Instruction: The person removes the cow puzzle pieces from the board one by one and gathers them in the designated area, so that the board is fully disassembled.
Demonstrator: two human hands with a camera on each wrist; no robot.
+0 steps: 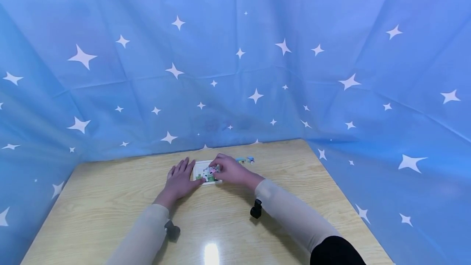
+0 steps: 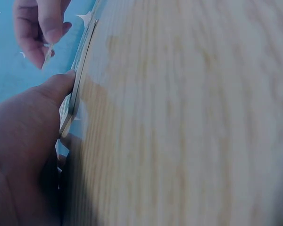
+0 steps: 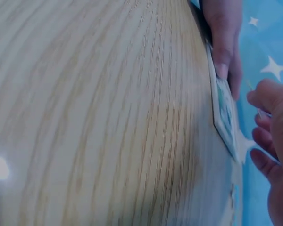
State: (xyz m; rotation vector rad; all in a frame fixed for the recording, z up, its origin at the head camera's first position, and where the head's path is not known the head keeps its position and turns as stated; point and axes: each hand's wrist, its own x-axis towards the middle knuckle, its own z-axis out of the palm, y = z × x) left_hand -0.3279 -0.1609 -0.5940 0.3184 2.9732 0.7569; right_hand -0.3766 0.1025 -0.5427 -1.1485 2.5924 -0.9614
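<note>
A small white-framed puzzle board with a colourful picture lies flat on the table. My left hand rests at its left side, fingers spread and thumb on the near left edge; the left wrist view shows that thumb on the board's rim. Over the board's right part, my right hand pinches a small thin piece between thumb and fingers. In the left wrist view the piece shows edge-on, held above the board. The right wrist view shows my right hand raised beside the board.
Several small colourful pieces lie on the wooden table just right of the board, beyond my right hand. A blue curtain with white stars hangs behind the table and along its right side.
</note>
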